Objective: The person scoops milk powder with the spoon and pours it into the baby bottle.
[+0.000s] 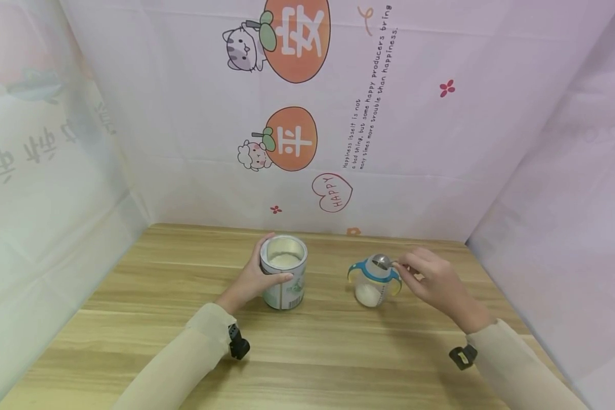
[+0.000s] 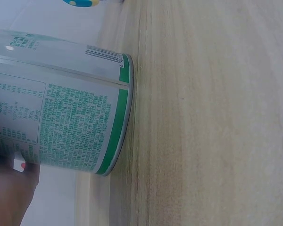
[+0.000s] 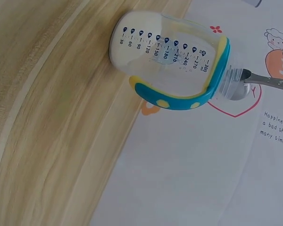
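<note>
Fingers (image 1: 413, 263) of right hand (image 1: 437, 285) pinch spoon (image 1: 381, 261) by its handle, bowl at mouth of bottle (image 1: 372, 286), presumably against spills; left hand (image 1: 251, 280) grips can (image 1: 291, 296), likely to steady it; both upright nearer far edge of worktop (image 1: 328, 361), bottle rightward

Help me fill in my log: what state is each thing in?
Can: upright, lid off, pale contents below the rim.
Bottle: upright, uncapped, white contents at the bottom.
Spoon: bowl at the bottle's mouth, load unclear.
Left grip: curled around the can.
Right grip: pinching the spoon's handle.
</note>
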`<state>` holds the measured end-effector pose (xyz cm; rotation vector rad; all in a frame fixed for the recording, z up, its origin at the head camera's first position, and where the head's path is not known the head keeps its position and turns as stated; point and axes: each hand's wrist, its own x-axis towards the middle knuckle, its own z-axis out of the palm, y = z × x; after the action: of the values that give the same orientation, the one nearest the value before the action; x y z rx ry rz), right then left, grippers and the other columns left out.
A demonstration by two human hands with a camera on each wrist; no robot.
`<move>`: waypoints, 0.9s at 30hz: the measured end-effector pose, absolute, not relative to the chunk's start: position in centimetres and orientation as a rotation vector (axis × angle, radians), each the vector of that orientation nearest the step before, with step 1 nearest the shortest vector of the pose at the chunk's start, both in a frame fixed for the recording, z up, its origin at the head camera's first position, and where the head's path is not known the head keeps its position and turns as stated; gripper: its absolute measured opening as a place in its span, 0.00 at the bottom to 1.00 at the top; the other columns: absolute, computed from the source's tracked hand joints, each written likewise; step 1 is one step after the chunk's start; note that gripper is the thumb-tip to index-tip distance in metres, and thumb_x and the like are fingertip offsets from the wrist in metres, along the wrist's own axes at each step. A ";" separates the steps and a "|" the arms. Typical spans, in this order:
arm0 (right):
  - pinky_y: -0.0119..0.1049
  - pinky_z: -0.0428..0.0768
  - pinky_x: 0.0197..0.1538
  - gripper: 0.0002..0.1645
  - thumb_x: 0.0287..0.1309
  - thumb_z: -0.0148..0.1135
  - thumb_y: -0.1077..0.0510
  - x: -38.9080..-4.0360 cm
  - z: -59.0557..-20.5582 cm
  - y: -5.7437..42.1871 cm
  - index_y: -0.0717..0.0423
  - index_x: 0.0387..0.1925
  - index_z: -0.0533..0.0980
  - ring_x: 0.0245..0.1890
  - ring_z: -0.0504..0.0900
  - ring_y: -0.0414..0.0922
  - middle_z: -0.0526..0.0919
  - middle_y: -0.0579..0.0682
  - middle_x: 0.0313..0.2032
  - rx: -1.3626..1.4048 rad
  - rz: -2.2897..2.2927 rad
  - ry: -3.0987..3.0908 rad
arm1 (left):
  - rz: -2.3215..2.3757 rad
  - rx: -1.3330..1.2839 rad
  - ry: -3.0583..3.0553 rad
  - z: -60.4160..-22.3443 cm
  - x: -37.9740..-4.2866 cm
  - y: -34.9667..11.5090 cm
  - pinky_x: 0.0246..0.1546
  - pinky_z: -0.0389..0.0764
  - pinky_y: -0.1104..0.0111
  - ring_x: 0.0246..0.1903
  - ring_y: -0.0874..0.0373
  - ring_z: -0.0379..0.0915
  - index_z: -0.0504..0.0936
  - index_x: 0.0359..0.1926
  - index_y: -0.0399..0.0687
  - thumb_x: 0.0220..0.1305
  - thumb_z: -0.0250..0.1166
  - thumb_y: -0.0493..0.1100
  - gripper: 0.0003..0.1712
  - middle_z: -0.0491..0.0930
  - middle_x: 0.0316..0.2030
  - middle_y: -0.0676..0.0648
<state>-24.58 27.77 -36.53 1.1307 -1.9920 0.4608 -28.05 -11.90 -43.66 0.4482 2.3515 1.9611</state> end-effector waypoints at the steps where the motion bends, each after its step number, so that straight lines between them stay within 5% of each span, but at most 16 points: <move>1: 0.22 0.78 0.30 0.20 0.74 0.53 0.50 -24.6 -36.5 27.8 0.57 0.30 0.80 0.26 0.79 0.39 0.81 0.45 0.28 1.130 0.462 -1.993 | 1.963 0.448 2.349 -43.7 -28.0 -11.9 0.63 0.62 0.38 0.66 0.42 0.62 0.48 0.75 0.78 0.49 0.82 0.51 0.63 0.64 0.66 0.45; 8: 0.25 0.76 0.28 0.17 0.72 0.56 0.51 -24.8 -36.7 28.3 0.57 0.32 0.81 0.25 0.75 0.38 0.80 0.44 0.27 1.051 0.507 -2.028 | 1.975 0.442 2.348 -43.5 -27.9 -11.8 0.63 0.62 0.38 0.66 0.42 0.62 0.49 0.75 0.80 0.50 0.81 0.50 0.62 0.64 0.67 0.44; 12: 0.26 0.70 0.27 0.02 0.61 0.66 0.61 -24.8 -36.8 28.7 0.57 0.34 0.82 0.24 0.72 0.37 0.79 0.41 0.26 0.963 0.555 -2.064 | 1.972 0.443 2.341 -43.6 -27.8 -11.9 0.64 0.61 0.37 0.67 0.41 0.61 0.48 0.75 0.78 0.50 0.81 0.50 0.62 0.63 0.68 0.45; 17: 0.22 0.69 0.28 0.10 0.50 0.72 0.71 -24.7 -36.8 29.0 0.57 0.33 0.83 0.24 0.74 0.34 0.82 0.41 0.25 0.823 0.661 -2.095 | 1.963 0.443 2.341 -43.6 -27.8 -11.9 0.64 0.60 0.37 0.67 0.41 0.61 0.48 0.75 0.81 0.50 0.81 0.50 0.62 0.63 0.68 0.44; 23: 0.23 0.71 0.28 0.02 0.60 0.70 0.64 -24.4 -36.8 29.1 0.56 0.33 0.82 0.23 0.73 0.36 0.81 0.44 0.25 0.545 0.895 -2.204 | 1.958 0.430 2.349 -43.5 -27.8 -11.8 0.64 0.60 0.37 0.67 0.41 0.61 0.48 0.74 0.82 0.50 0.81 0.50 0.62 0.63 0.67 0.44; 27: 0.27 0.71 0.24 0.09 0.67 0.66 0.54 -24.1 -36.6 29.3 0.57 0.36 0.82 0.24 0.72 0.40 0.81 0.45 0.27 0.337 1.119 -2.286 | 1.965 0.436 2.339 -43.5 -27.8 -11.8 0.64 0.60 0.38 0.67 0.42 0.61 0.48 0.74 0.82 0.50 0.81 0.50 0.62 0.63 0.67 0.45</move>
<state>-24.14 29.32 -36.62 0.3373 -2.2861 1.1191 -27.84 -11.84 -43.46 0.4357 2.3392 1.9646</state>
